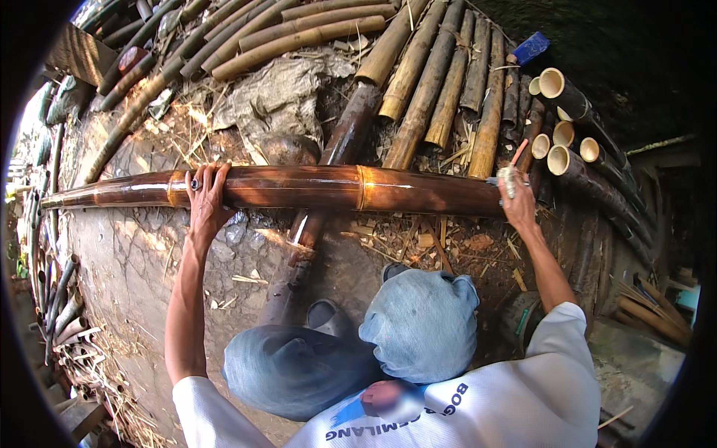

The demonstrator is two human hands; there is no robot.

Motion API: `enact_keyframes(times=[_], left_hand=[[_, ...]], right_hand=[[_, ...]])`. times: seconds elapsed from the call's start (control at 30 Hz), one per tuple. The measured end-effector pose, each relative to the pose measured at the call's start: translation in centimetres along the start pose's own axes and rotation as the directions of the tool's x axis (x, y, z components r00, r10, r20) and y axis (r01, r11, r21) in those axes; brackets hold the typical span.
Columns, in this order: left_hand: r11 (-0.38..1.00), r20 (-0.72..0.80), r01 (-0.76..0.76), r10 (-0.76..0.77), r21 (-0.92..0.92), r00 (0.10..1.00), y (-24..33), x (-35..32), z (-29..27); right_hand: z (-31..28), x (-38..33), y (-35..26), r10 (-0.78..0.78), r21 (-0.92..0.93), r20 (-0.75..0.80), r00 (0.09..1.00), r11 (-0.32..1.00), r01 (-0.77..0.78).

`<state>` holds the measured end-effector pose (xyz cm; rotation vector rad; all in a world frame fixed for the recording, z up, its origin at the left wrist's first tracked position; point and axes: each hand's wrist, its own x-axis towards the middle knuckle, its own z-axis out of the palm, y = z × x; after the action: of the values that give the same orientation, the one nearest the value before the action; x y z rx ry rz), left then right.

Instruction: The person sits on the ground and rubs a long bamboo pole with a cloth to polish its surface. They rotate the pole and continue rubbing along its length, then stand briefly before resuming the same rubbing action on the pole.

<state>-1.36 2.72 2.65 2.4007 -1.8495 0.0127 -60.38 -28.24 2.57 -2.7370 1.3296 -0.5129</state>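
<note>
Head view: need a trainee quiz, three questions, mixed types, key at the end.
1. True or false: the glossy brown bamboo pole crosses over a dark log-like piece.
2. Multiple choice: where is the left hand?
A) on a knee
B) on the pole
C) on the ground
3. Fill in the colour: the slim piece sticking up from the right hand is ____.

Key: 1. True. 2. B. 3. Orange-red.
</note>
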Motion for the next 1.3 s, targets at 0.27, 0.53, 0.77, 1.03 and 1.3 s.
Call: enact_keyframes(times=[0.27,0.53,0.77,1.03,1.3], left_hand=[[1.000,-0.040,0.005,-0.006,-0.024,0.999,-0.3,0.2,0.3],[0.956,0.019,-0.010,0.016,-0.293,1.000,-4.5,1.0,-1.6],[0.994,0.054,-0.030,0.036,-0.102,0.998,-6.0,0.4,-0.8],[0.994,0.067,-0.060,0.067,-0.095,0.996,-5.7,1.1,-2.3],[0.998,0.012,0.006,-0.005,-0.068,1.000,-4.3,-0.6,-1.4]], right_hand=[[10.4,8.0,-25.0,-0.399,0.394,0.043,0.916,0.849,0.351],[8.4,12.5,-27.5,-0.425,0.528,0.457,0.781,0.836,0.146],[9.7,6.7,-23.1,-0.446,0.396,0.157,0.881,0.846,0.358],[12.8,11.1,-44.2,-0.582,0.480,-0.085,0.809,0.687,0.545],[6.2,-0.9,-6.8,-0.150,0.105,-0.028,0.988,0.983,0.152]])
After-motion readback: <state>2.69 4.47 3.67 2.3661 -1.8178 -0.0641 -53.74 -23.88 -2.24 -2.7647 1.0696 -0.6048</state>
